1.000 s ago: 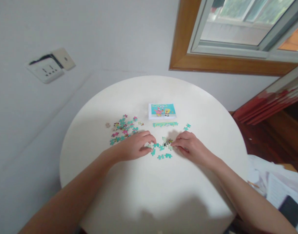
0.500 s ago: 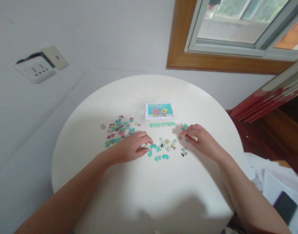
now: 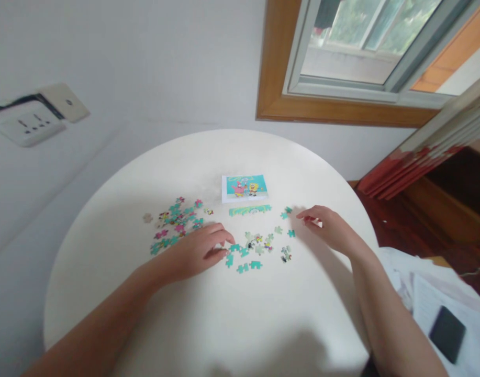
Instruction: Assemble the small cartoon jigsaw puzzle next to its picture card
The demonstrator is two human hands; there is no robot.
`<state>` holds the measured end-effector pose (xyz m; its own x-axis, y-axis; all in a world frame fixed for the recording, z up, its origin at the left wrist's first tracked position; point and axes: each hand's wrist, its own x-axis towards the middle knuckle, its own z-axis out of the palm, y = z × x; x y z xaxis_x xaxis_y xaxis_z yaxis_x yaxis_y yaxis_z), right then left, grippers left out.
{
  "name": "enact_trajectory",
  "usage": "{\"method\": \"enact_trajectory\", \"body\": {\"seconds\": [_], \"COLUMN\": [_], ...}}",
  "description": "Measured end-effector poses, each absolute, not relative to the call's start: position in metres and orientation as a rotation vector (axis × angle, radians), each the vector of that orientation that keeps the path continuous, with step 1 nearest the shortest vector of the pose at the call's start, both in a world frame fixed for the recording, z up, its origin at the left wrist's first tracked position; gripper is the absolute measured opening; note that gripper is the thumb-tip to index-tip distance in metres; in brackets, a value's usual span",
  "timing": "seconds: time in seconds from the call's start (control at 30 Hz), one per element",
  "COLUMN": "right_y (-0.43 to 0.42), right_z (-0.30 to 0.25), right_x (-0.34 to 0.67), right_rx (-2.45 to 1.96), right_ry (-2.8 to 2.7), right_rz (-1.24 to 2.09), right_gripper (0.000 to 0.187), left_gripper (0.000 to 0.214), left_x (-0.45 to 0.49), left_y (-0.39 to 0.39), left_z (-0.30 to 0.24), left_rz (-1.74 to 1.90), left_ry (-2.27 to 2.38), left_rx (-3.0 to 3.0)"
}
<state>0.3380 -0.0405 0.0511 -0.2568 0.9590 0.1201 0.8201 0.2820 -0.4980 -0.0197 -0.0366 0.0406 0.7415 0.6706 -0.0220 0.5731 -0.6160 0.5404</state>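
My left hand (image 3: 196, 252) rests on the round white table (image 3: 208, 324), its fingers curled and their tips pinching a teal jigsaw piece at the left end of a small cluster of loose pieces (image 3: 259, 245). My right hand (image 3: 329, 228) lies further right, fingers bent and drawn together near two teal pieces (image 3: 287, 212); whether it holds one is unclear. A joined strip of green pieces (image 3: 249, 210) lies just below the picture card (image 3: 244, 188). A larger heap of teal and pink pieces (image 3: 175, 225) sits left of my left hand.
A wall socket (image 3: 22, 125) is on the wall at the left, and a wood-framed window (image 3: 342, 104) stands behind the table. At the lower right lie white papers with a dark phone (image 3: 447, 326). Red-edged boards (image 3: 424, 157) lean at the right.
My right hand left the middle cluster and slid right and up toward the two teal pieces. My left hand stayed on its piece. The camera turned, shifting everything left.
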Motion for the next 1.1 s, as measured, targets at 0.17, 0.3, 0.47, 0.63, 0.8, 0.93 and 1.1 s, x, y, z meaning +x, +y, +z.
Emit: {"method": "enact_trajectory", "body": {"seconds": [0.17, 0.3, 0.47, 0.63, 0.8, 0.93, 1.1], "right_y": [-0.044, -0.044, -0.043, -0.043, -0.036, -0.03, -0.03], "right_z": [0.054, 0.054, 0.051, 0.051, 0.04, 0.031, 0.027], "right_x": [0.333, 0.329, 0.328, 0.328, 0.326, 0.32, 0.306], "right_rx": [-1.557, -1.538, -1.497, -1.562, -1.609, -1.706, -1.775], "right_ry": [-2.23, -2.285, -2.318, -2.271, -2.218, -2.176, -2.133], "right_rz": [0.582, 0.573, 0.539, 0.573, 0.513, 0.398, 0.246], "right_gripper": [0.025, 0.022, 0.021, 0.022, 0.03, 0.021, 0.017], "left_gripper": [0.022, 0.022, 0.021, 0.02, 0.02, 0.02, 0.02], "left_x": [-0.019, -0.018, -0.017, -0.016, -0.017, -0.017, -0.017], "left_y": [-0.036, -0.036, -0.037, -0.036, -0.035, -0.034, -0.034], "left_z": [0.042, 0.043, 0.044, 0.043, 0.041, 0.04, 0.04], "left_rz": [0.254, 0.247, 0.266, 0.253, 0.259, 0.259, 0.263], "left_ry": [0.925, 0.955, 0.978, 0.997, 1.0, 0.993, 0.993], "left_rx": [2.423, 2.411, 2.401, 2.393, 2.402, 2.415, 2.419]}}
